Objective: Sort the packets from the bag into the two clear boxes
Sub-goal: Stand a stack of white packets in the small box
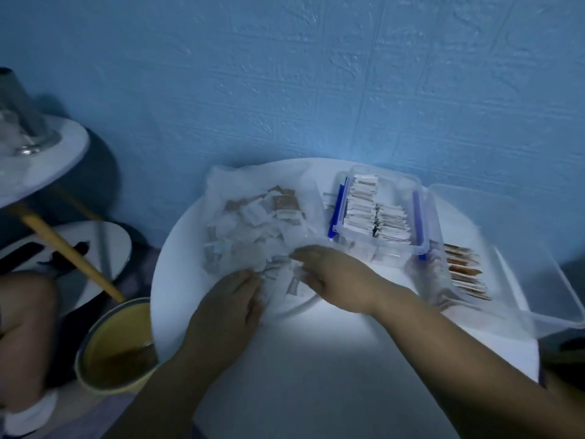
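Note:
A clear plastic bag [228,182] lies open on the round white table [316,359], full of several white and brown packets [253,220]. My left hand [234,299] rests on the bag's near edge, fingers flat on the plastic. My right hand [329,270] reaches into the bag's mouth from the right, fingers among loose white packets; whether it holds one is hidden. A clear box with blue clips [424,213] stands behind my right hand with packets stacked upright. A second clear box [512,280] at the right holds brown-edged packets [465,270].
A blue textured wall rises right behind the table. A yellow bucket [114,350] with a wooden stick [66,248] stands on the floor at the left. Another small white table [47,163] with a metal object stands at the far left. A person's knee [25,312] shows at the left edge.

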Motion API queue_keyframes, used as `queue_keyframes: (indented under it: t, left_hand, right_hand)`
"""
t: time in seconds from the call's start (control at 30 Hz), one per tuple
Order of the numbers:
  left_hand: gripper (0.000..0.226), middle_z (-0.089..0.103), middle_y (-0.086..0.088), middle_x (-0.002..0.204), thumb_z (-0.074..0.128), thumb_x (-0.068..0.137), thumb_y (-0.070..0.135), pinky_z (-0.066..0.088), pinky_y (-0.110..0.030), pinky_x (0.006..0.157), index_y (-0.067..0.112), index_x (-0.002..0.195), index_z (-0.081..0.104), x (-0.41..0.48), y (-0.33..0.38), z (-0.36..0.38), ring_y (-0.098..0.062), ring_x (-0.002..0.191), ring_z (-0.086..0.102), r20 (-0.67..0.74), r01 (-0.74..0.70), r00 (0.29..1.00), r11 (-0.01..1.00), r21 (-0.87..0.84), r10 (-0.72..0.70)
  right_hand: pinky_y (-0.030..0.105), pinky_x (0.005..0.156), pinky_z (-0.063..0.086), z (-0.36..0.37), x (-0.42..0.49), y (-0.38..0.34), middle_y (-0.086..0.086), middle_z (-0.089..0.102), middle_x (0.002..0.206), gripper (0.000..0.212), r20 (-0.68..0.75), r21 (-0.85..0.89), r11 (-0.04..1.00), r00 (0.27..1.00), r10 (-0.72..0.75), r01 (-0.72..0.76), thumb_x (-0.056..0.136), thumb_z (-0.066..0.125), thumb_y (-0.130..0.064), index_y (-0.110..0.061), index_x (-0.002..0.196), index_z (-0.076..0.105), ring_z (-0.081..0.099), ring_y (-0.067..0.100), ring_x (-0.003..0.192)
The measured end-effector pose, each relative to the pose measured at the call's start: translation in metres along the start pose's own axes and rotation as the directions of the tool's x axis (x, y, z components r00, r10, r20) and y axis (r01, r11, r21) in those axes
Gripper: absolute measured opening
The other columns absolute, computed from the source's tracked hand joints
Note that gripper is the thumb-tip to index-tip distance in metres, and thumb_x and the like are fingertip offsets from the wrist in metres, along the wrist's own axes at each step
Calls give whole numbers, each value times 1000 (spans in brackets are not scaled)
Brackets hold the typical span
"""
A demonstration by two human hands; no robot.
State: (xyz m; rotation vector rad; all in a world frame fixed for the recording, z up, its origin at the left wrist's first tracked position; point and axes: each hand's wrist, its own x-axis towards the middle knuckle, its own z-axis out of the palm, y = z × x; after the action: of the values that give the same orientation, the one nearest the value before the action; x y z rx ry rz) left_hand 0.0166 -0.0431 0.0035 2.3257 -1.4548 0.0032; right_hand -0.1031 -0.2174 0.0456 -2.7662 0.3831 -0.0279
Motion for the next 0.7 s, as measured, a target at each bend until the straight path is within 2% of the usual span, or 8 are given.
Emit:
queue_keyframes:
  t: [0.07, 0.1, 0.23, 0.33, 0.4, 0.53, 0.63, 0.7]
  left_hand:
    - [46, 67, -11, 109, 38, 81, 32, 53, -36, 77, 6, 101, 70, 5, 3, 2, -26, 99, 65, 20, -62, 998, 996, 62, 60]
    - [46, 68, -11, 108, 38, 81, 32, 55, -34, 75, 6, 99, 71, 6, 4, 2, -24, 97, 66, 36, -90, 996, 992, 92, 87]
    - [44, 70, -5, 104, 38, 81, 32, 45, -23, 82, 11, 97, 72, 1, 7, 2, -17, 92, 68, 38, -154, 988, 979, 134, 150]
    - [41, 69, -3, 108, 39, 83, 33, 54, -27, 72, 13, 100, 71, -1, 3, 1, -18, 95, 67, 34, -191, 981, 981, -15, 192]
    - [41, 68, -4, 109, 39, 83, 32, 55, -30, 74, 12, 102, 70, 4, 1, -4, -19, 96, 66, -2, -179, 984, 982, -54, 179]
    - [50, 67, -14, 111, 36, 79, 31, 55, -42, 72, 4, 108, 67, 22, -5, -13, -29, 98, 66, 11, -75, 997, 991, 110, 74]
    - [53, 67, -18, 108, 34, 79, 31, 53, -47, 74, -1, 105, 67, 31, -11, -10, -34, 96, 66, 94, -68, 994, 970, 232, 48]
    - [48, 69, -15, 104, 36, 79, 30, 54, -44, 72, 2, 100, 69, 29, -13, -11, -31, 93, 68, 115, -91, 991, 971, 219, 67]
  right_hand:
    - [22, 109, 23, 7, 4, 2, 0, 31, 150, 46, -48, -11, 999, 998, 44, -44, 98, 40, -26, -19, 143, 33, 28, 14, 138]
    - [22, 109, 23, 10, 5, 3, 0, 26, 152, 48, -43, -16, 998, 997, 68, -68, 99, 39, -28, -20, 145, 29, 25, 14, 139]
    - [25, 113, 21, 24, 1, -1, 1, 12, 157, 58, 96, -88, 990, 988, 121, -113, 96, 41, -37, -17, 147, 21, 13, 14, 143]
    - [18, 108, 20, 23, -7, -5, -3, 18, 155, 57, 86, -25, 996, 992, 92, -90, 93, 48, -37, -20, 144, 30, 18, 10, 141]
    - [14, 104, 22, 19, -10, -7, -7, 27, 152, 54, 25, 31, 996, 996, 80, -81, 92, 51, -35, -24, 142, 35, 26, 6, 138]
    - [9, 103, 17, 20, -2, -16, -8, 29, 151, 50, -61, 53, 998, 998, 23, -20, 94, 50, -33, -25, 141, 37, 26, 5, 137]
    - [18, 114, 8, 34, 9, -24, -1, 19, 155, 57, 13, 6, 998, 998, -64, 64, 94, 50, -32, -18, 145, 27, 12, 13, 144]
    - [25, 118, 4, 41, 12, -26, -2, 12, 156, 58, 64, -44, 994, 993, -96, 99, 95, 46, -34, -21, 147, 22, 5, 16, 145]
